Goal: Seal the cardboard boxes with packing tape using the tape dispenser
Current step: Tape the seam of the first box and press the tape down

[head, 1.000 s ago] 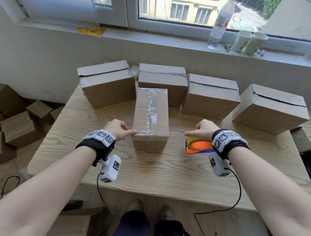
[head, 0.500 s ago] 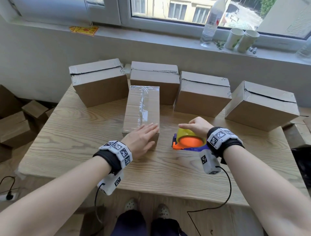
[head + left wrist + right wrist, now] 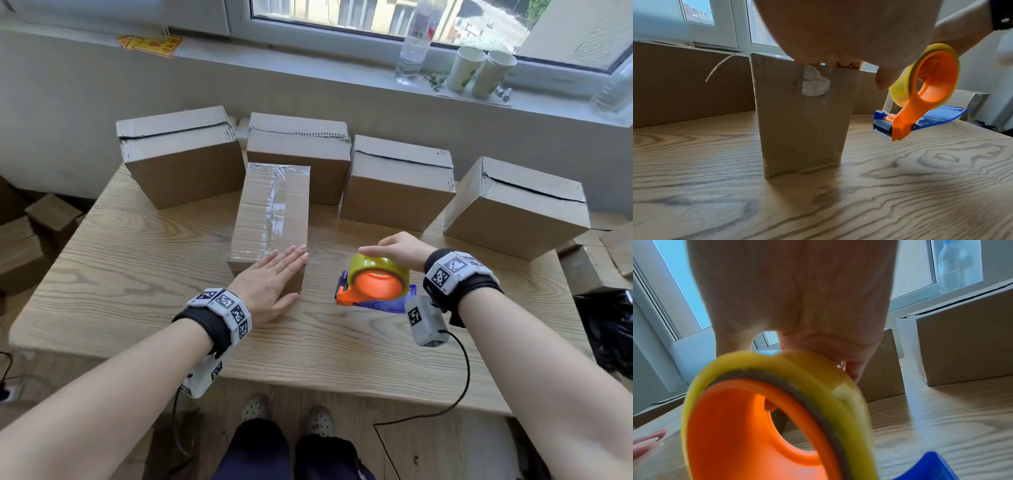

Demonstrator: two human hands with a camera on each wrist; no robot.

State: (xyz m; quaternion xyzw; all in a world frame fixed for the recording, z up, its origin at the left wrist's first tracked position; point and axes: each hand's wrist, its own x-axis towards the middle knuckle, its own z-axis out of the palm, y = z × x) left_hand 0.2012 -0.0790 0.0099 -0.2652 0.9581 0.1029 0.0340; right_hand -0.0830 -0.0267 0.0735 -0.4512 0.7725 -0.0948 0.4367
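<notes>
A narrow cardboard box [image 3: 270, 212] with clear tape along its top stands mid-table; its near end face [image 3: 803, 116] fills the left wrist view. My left hand [image 3: 274, 274] lies flat with straight fingers on the box's near end. My right hand [image 3: 397, 248] grips the orange and blue tape dispenser [image 3: 375, 286] by its yellow roll, held just above the table to the right of the box. The dispenser [image 3: 920, 95] hangs clear of the wood in the left wrist view, and its roll [image 3: 777, 402] fills the right wrist view.
Several larger untaped boxes [image 3: 181, 154] [image 3: 397, 181] [image 3: 513, 205] stand in a row along the table's [image 3: 137, 274] far edge. A bottle [image 3: 414, 44] and paper cups [image 3: 479, 72] sit on the windowsill. More boxes [image 3: 30, 240] lie on the floor at left.
My left hand went from pointing at the box's near corner to lying flat on its near end. My right hand lifted the dispenser off the table and tilted it up.
</notes>
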